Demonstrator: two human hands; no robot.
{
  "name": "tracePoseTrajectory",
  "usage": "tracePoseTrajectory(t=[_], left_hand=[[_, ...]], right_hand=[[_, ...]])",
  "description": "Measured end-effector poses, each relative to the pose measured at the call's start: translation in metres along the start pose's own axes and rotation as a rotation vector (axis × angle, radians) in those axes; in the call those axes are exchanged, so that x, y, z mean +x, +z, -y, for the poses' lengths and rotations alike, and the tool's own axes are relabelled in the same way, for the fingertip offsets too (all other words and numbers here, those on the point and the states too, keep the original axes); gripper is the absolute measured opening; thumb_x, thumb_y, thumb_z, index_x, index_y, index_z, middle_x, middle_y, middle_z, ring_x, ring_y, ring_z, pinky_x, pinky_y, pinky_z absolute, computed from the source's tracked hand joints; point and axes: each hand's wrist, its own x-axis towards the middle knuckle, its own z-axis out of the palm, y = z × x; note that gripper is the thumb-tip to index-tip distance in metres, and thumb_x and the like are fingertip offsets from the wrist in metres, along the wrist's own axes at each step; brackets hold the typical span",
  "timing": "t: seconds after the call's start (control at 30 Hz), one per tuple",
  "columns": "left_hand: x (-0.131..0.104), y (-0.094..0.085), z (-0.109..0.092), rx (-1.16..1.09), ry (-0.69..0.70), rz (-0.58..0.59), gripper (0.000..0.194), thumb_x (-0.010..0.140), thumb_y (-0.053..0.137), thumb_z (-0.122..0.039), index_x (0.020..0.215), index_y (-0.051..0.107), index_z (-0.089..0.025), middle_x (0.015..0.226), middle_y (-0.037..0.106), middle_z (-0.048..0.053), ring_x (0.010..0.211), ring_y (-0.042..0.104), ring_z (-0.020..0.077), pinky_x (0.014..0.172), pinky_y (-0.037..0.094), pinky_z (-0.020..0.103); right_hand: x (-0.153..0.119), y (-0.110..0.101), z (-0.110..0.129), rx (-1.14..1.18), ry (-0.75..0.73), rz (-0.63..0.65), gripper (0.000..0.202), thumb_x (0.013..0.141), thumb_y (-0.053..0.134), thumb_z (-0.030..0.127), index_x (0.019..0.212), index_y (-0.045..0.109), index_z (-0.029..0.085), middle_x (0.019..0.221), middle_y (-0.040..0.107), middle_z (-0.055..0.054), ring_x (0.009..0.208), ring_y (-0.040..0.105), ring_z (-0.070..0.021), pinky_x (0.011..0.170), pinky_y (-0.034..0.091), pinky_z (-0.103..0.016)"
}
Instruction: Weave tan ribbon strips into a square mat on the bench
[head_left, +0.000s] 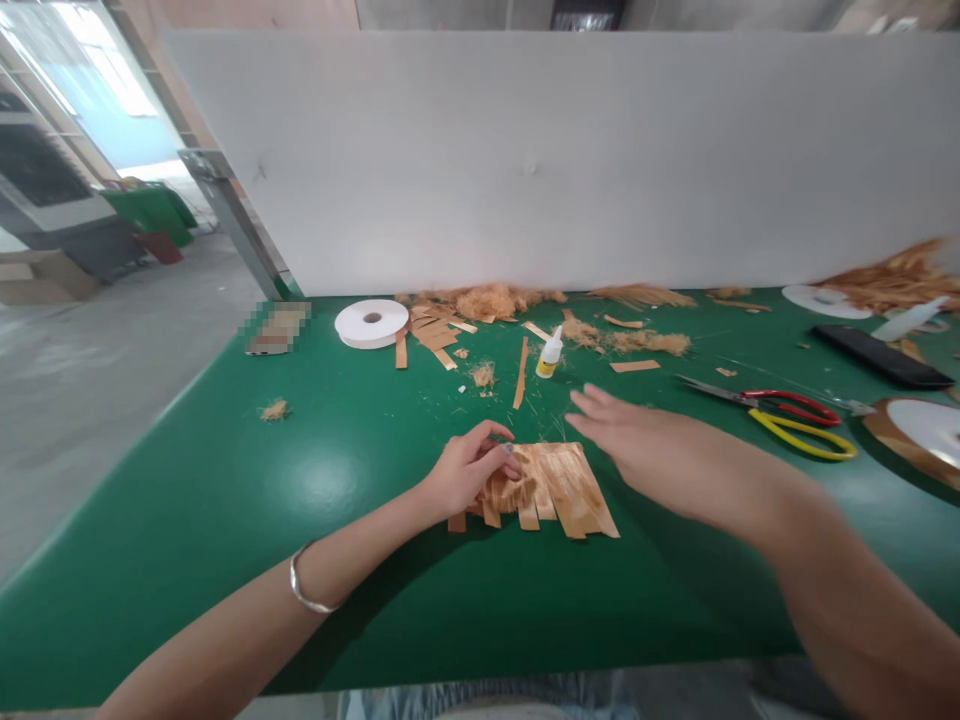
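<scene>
A flat piece made of tan strips point(574, 490) lies near the middle of the green table, its strip ends uneven along the near edge. On its left part rests my left hand point(469, 470), fingers curled, with a silver bangle on the wrist; what the fingertips hold, if anything, is hidden. My right hand point(619, 425) hovers to the right of and beyond the piece, slightly blurred, fingers stretched out and nothing in them. Beyond both hands a small white glue bottle with a yellow label point(550, 354) stands upright.
Scissors with red and yellow handles point(799, 420) lie at the right, near a black phone-like object point(881, 356) and a large roll point(922, 430). A white roll point(371, 323), loose strips point(435, 330) and fibre tufts point(495, 301) lie along the white board point(525, 160).
</scene>
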Motion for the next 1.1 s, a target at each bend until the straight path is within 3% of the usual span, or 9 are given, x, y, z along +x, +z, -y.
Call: tracePoseTrajectory(t=[0.2, 0.33, 0.43, 0.5, 0.63, 0.77, 0.9, 1.0, 1.1], left_hand=[[0.000, 0.000, 0.001, -0.015, -0.002, -0.005, 0.025, 0.090, 0.047, -0.041, 0.100, 0.051, -0.018, 0.084, 0.070, 0.006, 0.069, 0.068, 0.0145, 0.042, 0.042, 0.016], [0.000, 0.000, 0.000, -0.008, -0.018, -0.010, 0.026, 0.090, 0.046, -0.041, 0.100, 0.051, -0.018, 0.084, 0.070, 0.005, 0.059, 0.065, 0.0128, 0.037, 0.039, 0.016], [-0.001, 0.001, -0.001, 0.000, -0.002, -0.017, 0.024, 0.090, 0.046, -0.039, 0.099, 0.051, -0.018, 0.083, 0.071, 0.005, 0.062, 0.066, 0.0129, 0.039, 0.040, 0.015], [-0.001, 0.001, -0.001, 0.021, -0.004, -0.017, 0.023, 0.090, 0.046, -0.038, 0.099, 0.052, -0.017, 0.082, 0.072, 0.005, 0.054, 0.062, 0.0105, 0.039, 0.040, 0.016], [-0.001, 0.000, -0.001, 0.029, -0.014, -0.015, 0.023, 0.091, 0.045, -0.037, 0.100, 0.051, -0.018, 0.084, 0.072, 0.004, 0.047, 0.057, 0.0079, 0.038, 0.039, 0.015], [-0.001, 0.000, -0.001, 0.029, -0.014, -0.006, 0.022, 0.091, 0.045, -0.037, 0.100, 0.051, -0.018, 0.083, 0.071, 0.003, 0.042, 0.052, 0.0054, 0.037, 0.038, 0.014], [-0.001, 0.000, 0.000, 0.036, -0.023, -0.015, 0.024, 0.091, 0.044, -0.039, 0.100, 0.051, -0.018, 0.081, 0.071, 0.002, 0.037, 0.046, 0.0038, 0.037, 0.037, 0.015], [0.000, 0.000, 0.000, 0.023, -0.008, -0.020, 0.025, 0.091, 0.045, -0.040, 0.100, 0.052, -0.018, 0.081, 0.071, 0.003, 0.045, 0.055, 0.0069, 0.040, 0.040, 0.015], [-0.001, 0.000, -0.001, 0.028, 0.003, -0.015, 0.024, 0.091, 0.045, -0.039, 0.100, 0.053, -0.018, 0.081, 0.071, 0.004, 0.047, 0.057, 0.0079, 0.040, 0.041, 0.016]], right_hand=[[0.039, 0.010, 0.013, -0.222, 0.125, -0.394, 0.060, 0.096, 0.028, 0.025, 0.152, 0.008, 0.016, 0.158, 0.003, -0.011, 0.143, -0.002, -0.0332, 0.112, 0.014, -0.060], [0.051, 0.003, 0.012, 0.346, 0.110, -0.385, 0.056, 0.098, 0.020, 0.043, 0.151, 0.014, 0.025, 0.156, 0.021, -0.009, 0.142, 0.017, -0.0283, 0.110, 0.027, -0.052], [0.051, -0.005, 0.008, 1.042, -0.019, -0.085, 0.064, 0.096, 0.005, 0.054, 0.142, 0.038, 0.024, 0.122, 0.064, -0.012, 0.110, 0.061, -0.0253, 0.080, 0.052, -0.040], [0.050, -0.014, 0.007, 1.260, -0.112, 0.259, 0.070, 0.093, 0.013, 0.062, 0.123, 0.058, 0.020, 0.089, 0.073, -0.011, 0.077, 0.070, -0.0226, 0.051, 0.048, -0.028], [0.046, -0.025, 0.010, 0.943, -0.136, 0.798, 0.045, 0.081, 0.054, 0.059, 0.083, 0.073, 0.018, 0.069, 0.070, -0.008, 0.055, 0.065, -0.0186, 0.036, 0.028, -0.023], [0.040, -0.005, 0.020, 0.289, 0.055, 0.236, 0.041, 0.080, 0.059, 0.049, 0.052, 0.063, 0.020, 0.052, 0.060, -0.011, 0.069, 0.066, -0.0297, 0.060, 0.048, -0.039], [0.047, 0.010, 0.037, -0.099, 0.036, -0.300, 0.041, 0.090, 0.041, 0.035, 0.117, 0.064, 0.014, 0.133, 0.053, -0.020, 0.136, 0.030, -0.0369, 0.106, 0.025, -0.058], [0.058, 0.004, 0.043, 0.113, -0.057, -0.331, 0.049, 0.095, 0.032, 0.036, 0.139, 0.045, 0.019, 0.144, 0.044, -0.012, 0.140, 0.024, -0.0318, 0.110, 0.018, -0.058], [0.064, 0.000, 0.038, 0.683, -0.094, -0.139, 0.050, 0.096, 0.031, 0.048, 0.138, 0.046, 0.026, 0.108, 0.068, -0.010, 0.109, 0.058, -0.0263, 0.093, 0.043, -0.048]])
